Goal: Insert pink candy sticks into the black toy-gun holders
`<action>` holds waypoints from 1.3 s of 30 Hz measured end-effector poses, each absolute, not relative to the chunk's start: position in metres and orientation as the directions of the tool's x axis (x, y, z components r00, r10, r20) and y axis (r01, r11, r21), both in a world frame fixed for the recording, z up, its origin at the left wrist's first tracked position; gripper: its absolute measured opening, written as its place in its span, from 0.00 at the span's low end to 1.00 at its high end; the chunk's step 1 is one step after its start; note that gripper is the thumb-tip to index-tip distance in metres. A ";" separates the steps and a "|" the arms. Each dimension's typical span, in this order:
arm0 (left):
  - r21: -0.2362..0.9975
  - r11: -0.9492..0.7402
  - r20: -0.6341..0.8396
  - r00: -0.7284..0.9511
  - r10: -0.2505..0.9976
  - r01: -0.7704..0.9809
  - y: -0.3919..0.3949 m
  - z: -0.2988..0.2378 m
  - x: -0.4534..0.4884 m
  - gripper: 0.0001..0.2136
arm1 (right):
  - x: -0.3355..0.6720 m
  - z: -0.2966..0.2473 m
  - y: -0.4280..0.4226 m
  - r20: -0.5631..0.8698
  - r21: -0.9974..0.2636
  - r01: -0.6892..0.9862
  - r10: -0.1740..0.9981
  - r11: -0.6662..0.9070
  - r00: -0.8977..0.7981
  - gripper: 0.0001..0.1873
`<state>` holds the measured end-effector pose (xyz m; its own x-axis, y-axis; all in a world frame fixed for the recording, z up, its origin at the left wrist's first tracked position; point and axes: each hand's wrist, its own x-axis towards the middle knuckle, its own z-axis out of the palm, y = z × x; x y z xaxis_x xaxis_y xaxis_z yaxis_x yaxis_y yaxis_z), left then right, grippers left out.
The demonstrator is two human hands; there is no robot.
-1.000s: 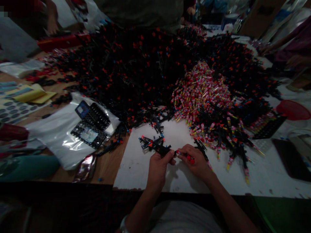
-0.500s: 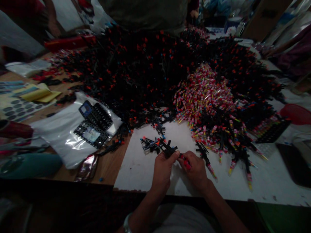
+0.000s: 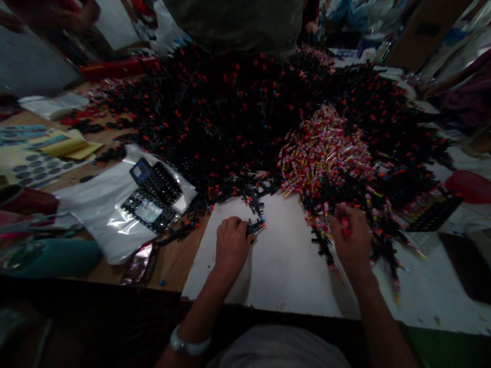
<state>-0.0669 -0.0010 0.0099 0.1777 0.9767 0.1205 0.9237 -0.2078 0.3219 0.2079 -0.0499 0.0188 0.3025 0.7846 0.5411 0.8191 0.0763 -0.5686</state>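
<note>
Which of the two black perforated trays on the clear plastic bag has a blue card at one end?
The farther black tray, lying behind its twin: a blue card sits at its left end. The nearer tray carries a pale label in its middle instead.

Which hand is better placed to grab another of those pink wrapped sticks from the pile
The right hand. It already rests at the edge of the pink wrapped sticks, while the left hand sits across the white sheet on small black parts.

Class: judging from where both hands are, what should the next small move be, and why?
Probably bring the right hand, closed on a pink-wrapped stick, to the left hand, which grips small black pieces on the white sheet; the hands are apart.
</note>
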 end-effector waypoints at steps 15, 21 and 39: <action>0.860 0.424 -0.441 0.006 0.898 -0.284 -0.034 0.017 -0.031 0.17 | 0.122 -0.004 -0.068 -0.150 -0.936 0.324 0.989 -0.139 -0.008 0.09; 0.873 0.414 -0.432 -0.014 0.902 -0.258 -0.037 0.018 -0.027 0.16 | 0.132 -0.005 -0.067 -0.108 -0.930 0.351 0.994 -0.110 0.025 0.11; 0.878 0.397 -0.424 -0.050 0.904 -0.268 -0.042 0.013 -0.024 0.12 | 0.138 -0.022 -0.069 0.225 -0.773 0.575 0.963 0.269 -0.148 0.13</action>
